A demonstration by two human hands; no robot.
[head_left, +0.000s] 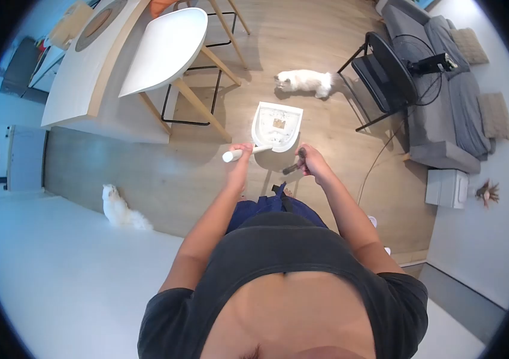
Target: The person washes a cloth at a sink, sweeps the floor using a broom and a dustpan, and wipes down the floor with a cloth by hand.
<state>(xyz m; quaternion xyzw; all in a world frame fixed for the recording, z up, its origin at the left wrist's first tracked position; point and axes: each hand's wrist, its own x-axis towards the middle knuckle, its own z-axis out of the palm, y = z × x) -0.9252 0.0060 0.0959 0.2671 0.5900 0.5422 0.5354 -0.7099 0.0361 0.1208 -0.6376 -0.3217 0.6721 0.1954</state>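
Note:
My left hand is closed around the white handle of a dustpan. The pan is held out in front of me, above the wooden floor, and carries dark specks and a small brown square piece. Just right of the pan, my right hand is closed on a dark grey-brown, elongated clump. Part of the clump pokes out between the fingers towards the pan; whether it is matted fur or a tool, I cannot tell.
A white cat stands on the floor beyond the dustpan, and another white cat is at left. A white stool stands by the counter. At right are a black folding chair, a grey sofa and a cable.

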